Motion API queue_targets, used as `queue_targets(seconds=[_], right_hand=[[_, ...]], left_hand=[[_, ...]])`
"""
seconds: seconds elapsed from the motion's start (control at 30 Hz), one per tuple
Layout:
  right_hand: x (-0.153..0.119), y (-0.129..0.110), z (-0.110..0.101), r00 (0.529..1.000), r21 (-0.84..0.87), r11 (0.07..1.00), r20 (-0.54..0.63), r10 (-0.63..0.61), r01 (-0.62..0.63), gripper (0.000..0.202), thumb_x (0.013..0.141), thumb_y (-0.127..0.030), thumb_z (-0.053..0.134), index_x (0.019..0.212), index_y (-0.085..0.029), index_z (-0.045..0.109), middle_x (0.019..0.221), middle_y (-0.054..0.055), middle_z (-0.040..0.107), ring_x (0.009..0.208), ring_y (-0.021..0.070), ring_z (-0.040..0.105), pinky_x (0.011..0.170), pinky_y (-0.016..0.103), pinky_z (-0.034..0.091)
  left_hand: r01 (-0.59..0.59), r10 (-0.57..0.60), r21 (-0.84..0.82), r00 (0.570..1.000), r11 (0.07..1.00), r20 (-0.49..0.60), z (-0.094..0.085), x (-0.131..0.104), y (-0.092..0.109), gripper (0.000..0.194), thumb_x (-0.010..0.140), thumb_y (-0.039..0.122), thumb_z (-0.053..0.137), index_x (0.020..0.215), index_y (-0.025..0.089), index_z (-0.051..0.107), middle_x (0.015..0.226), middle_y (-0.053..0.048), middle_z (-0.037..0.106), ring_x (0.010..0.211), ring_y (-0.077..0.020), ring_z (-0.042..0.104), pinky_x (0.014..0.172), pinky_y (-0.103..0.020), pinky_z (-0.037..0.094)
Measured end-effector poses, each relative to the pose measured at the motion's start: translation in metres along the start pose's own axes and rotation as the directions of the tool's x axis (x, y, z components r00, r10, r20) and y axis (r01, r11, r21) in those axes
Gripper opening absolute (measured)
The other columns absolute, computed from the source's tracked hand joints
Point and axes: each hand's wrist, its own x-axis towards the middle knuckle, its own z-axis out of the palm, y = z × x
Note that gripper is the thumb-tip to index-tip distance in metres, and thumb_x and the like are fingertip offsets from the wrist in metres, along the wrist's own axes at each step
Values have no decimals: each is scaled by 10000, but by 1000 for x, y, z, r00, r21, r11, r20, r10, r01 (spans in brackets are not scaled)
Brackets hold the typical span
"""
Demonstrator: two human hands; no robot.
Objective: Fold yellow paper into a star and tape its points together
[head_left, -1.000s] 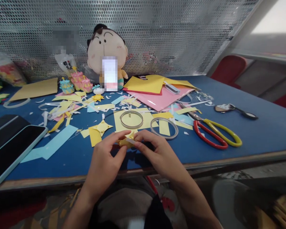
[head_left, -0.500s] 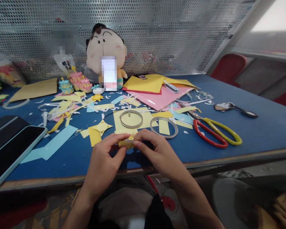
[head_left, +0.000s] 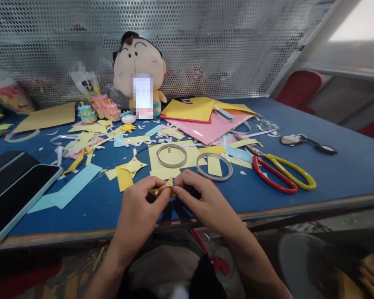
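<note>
Between both hands is a small folded yellow paper piece (head_left: 157, 192), held just above the front edge of the blue table (head_left: 93, 222). My left hand (head_left: 143, 199) pinches it with thumb and forefinger. From the other side, my right hand (head_left: 198, 193) grips its right end, fingertips close to the left thumb. A pointed tip shows above the fingers; the rest is partly covered. Just beyond lie a yellow paper star shape (head_left: 134, 167), a pale yellow sheet (head_left: 191, 155) and two rolls of narrow tape, one (head_left: 171, 156) on the sheet, another (head_left: 214, 167) at its right.
Red-and-yellow-handled scissors (head_left: 280, 172) lie at right, near a keychain (head_left: 293, 140). A phone (head_left: 25, 195) and blue paper strips (head_left: 77, 187) are at left. Paper scraps, pink sheets (head_left: 202, 128) and small paper cakes (head_left: 104, 107) spread farther back, before a plush doll (head_left: 137, 62).
The yellow paper piece has turned slightly in my fingers. My left thumb has shifted right, closer to my right fingertips; the things on the table stay put.
</note>
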Motion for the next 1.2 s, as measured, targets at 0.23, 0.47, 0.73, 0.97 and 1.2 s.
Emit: queue_targets(seconds=[0.23, 0.47, 0.73, 0.97, 1.2], right_hand=[[-1, -2, 5, 993, -137, 990, -117, 23, -39, 197, 819, -216, 523, 635, -199, 455, 659, -5, 522, 660, 143, 492, 625, 271, 373], [-6, -2, 10, 954, -112, 991, -282, -102, 73, 17, 803, -196, 594, 812, -185, 604, 752, 20, 656, 700, 152, 588, 647, 278, 444], [-6, -5, 17, 907, -286, 940, -319, -276, 186, 108, 808, -106, 556, 737, -181, 587, 702, 22, 660, 688, 164, 580, 653, 292, 442], [-8, -11, 25, 813, -374, 880, -387, -435, 292, 214, 826, -37, 464, 681, -182, 526, 642, 28, 604, 630, 153, 512, 638, 302, 418], [-13, -20, 30, 771, -394, 859, -414, -484, 327, 208, 813, -21, 443, 707, -181, 524, 641, 33, 591, 632, 155, 492, 646, 331, 422]], left_hand=[[-37, 37, 2, 995, 999, -97, 0, -2, 2, 155, 746, 180, 582, 594, 166, 612, 577, 48, 589, 541, -68, 514, 516, -151, 383], [14, -16, -17, 991, 1000, -129, -2, -1, 3, 137, 740, 217, 585, 616, 177, 628, 539, 44, 575, 454, -76, 439, 459, -178, 366], [7, -10, -51, 998, 999, -65, -1, -1, 3, 183, 761, 231, 555, 596, 160, 591, 554, 39, 564, 512, -80, 475, 477, -167, 354], [119, -121, -212, 993, 970, 4, -5, -1, 3, 192, 729, 266, 573, 577, 149, 591, 540, 31, 548, 506, -78, 451, 464, -168, 338], [217, -191, -468, 976, 857, 104, -4, -3, -11, 215, 722, 302, 649, 570, 165, 581, 536, 47, 484, 517, -74, 379, 472, -182, 312]])
